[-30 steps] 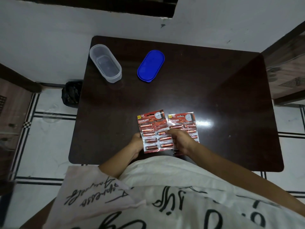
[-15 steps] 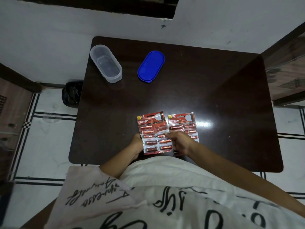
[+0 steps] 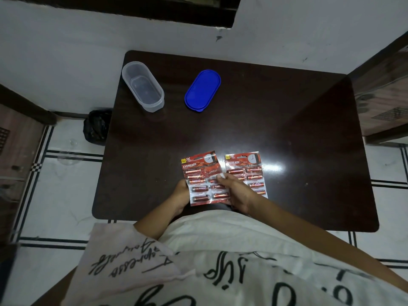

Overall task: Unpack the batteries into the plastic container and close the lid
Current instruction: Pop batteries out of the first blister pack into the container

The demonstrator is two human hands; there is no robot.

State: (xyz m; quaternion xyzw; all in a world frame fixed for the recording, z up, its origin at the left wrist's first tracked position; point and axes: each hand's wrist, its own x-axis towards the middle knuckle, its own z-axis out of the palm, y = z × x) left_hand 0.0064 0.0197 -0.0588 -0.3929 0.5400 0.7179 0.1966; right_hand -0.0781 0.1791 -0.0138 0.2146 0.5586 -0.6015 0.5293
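Left hand (image 3: 181, 193) and right hand (image 3: 237, 193) both grip one pack (image 3: 202, 181); the container (image 3: 152, 106) lies well ahead-left, nearer the left.

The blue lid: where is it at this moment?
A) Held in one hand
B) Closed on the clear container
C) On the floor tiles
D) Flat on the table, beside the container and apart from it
D: the blue lid lies flat on the dark table, to the right of the clear container. There is a gap between them, and the container stands open.
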